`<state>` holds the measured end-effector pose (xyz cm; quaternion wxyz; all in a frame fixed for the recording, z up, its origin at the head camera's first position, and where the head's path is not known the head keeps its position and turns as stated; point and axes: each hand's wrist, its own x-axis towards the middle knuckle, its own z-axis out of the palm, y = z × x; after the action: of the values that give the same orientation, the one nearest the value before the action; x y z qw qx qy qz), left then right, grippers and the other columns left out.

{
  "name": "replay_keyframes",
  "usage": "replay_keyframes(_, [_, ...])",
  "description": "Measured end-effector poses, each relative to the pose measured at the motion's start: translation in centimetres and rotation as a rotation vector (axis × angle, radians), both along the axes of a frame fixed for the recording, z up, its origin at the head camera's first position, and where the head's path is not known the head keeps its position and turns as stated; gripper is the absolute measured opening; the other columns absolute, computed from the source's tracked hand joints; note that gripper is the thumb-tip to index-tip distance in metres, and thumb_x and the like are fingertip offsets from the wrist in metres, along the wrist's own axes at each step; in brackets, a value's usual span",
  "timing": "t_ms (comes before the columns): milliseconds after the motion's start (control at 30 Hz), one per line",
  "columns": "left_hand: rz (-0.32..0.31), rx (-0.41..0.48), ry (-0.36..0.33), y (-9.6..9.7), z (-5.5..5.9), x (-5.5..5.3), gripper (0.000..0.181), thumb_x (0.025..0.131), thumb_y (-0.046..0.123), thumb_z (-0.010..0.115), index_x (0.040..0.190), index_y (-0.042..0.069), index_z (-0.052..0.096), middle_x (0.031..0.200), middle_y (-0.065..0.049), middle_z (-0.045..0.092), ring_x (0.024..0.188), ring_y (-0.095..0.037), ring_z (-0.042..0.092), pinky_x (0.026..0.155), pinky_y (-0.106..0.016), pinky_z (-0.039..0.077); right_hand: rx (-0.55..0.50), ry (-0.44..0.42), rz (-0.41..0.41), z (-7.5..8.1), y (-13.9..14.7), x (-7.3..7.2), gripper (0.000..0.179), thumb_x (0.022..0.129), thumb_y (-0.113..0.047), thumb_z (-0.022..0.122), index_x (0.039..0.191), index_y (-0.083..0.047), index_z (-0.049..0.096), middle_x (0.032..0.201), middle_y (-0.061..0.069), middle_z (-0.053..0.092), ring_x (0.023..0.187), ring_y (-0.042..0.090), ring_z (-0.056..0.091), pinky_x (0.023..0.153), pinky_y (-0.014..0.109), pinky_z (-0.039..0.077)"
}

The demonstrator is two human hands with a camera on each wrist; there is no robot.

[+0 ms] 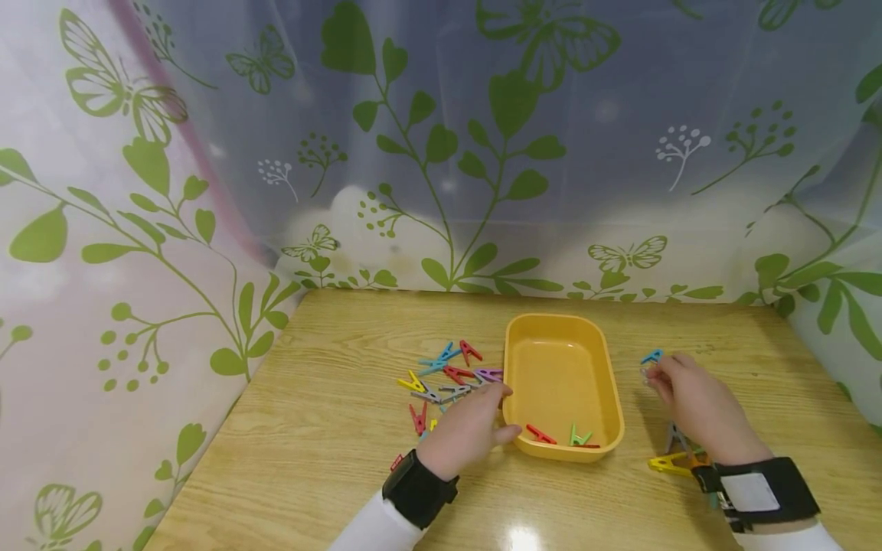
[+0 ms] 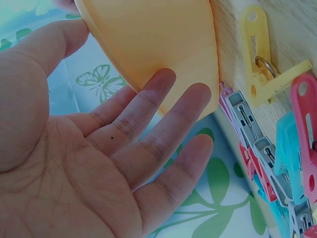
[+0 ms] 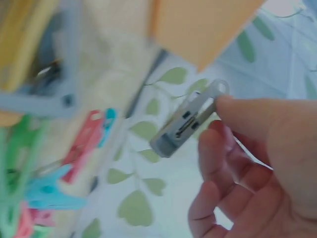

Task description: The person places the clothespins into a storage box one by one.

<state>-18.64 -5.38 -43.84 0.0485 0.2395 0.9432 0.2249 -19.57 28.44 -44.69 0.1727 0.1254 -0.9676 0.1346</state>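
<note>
My left hand point(image 1: 468, 430) is at the near left corner of a yellow plastic tray point(image 1: 612, 383). Its thumb touches the rim, and the fingers lie nearly straight along the outside wall, as the left wrist view shows. Right of the tray, my right hand point(image 1: 706, 402) pinches a grey clothespin point(image 3: 188, 124) by one end between thumb and index finger. Just beyond those fingertips a blue clothespin point(image 1: 651, 356) lies on the table. Inside the tray, at its near end, are a red clothespin point(image 1: 540, 435) and a green clothespin point(image 1: 580, 437).
Several mixed-colour clothespins lie left of the tray, among them a yellow clothespin point(image 1: 411, 382) and a purple clothespin point(image 1: 490, 374). Below my right wrist is another group with a large yellow clothespin point(image 1: 668, 464). A patterned curtain point(image 1: 441, 191) borders the wooden table point(image 1: 331, 428).
</note>
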Motion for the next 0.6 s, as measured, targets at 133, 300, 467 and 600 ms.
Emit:
replay_keyframes(133, [0.0,0.0,0.005,0.0,-0.1,0.0,0.051,0.098,0.036,0.072,0.138,0.008,0.057,0.126,-0.006,0.07,0.105,-0.018,0.069,0.084,-0.03,0.057,-0.021,0.113,0.044,1.6,-1.6,0.8,0.01,0.09,-0.003,0.077,0.094,0.0,0.069,0.089,0.012,0.061,0.068,0.017,0.058,0.055,0.033,0.052])
replay_keyframes(300, [0.002,-0.002,0.004,0.0,0.0,0.0,0.051,0.098,0.036,0.072,0.138,0.009,0.057,0.124,-0.005,0.07,0.102,-0.016,0.069,0.082,-0.028,0.056,-0.01,0.173,0.118,2.8,-3.8,1.8,0.014,0.085,-0.003,0.082,0.093,-0.006,0.07,0.089,0.004,0.063,0.068,0.01,0.057,0.055,0.027,0.049])
replay_keyframes(467, [-0.005,-0.005,0.014,0.0,0.0,0.0,0.051,0.098,0.036,0.072,0.138,0.008,0.057,0.122,-0.005,0.071,0.101,-0.017,0.069,0.081,-0.028,0.056,0.006,0.198,0.207,3.2,-5.9,2.7,0.02,0.081,-0.005,0.085,0.093,-0.011,0.071,0.088,-0.002,0.062,0.066,0.007,0.055,0.055,0.024,0.047])
replay_keyframes(600, [-0.005,-0.006,0.015,0.0,0.0,0.0,0.051,0.098,0.036,0.072,0.139,0.008,0.057,0.122,-0.005,0.071,0.102,-0.017,0.069,0.083,-0.029,0.056,0.016,0.21,0.268,3.2,-7.4,3.3,0.021,0.08,-0.007,0.087,0.091,-0.013,0.071,0.086,-0.005,0.061,0.066,0.004,0.054,0.056,0.021,0.048])
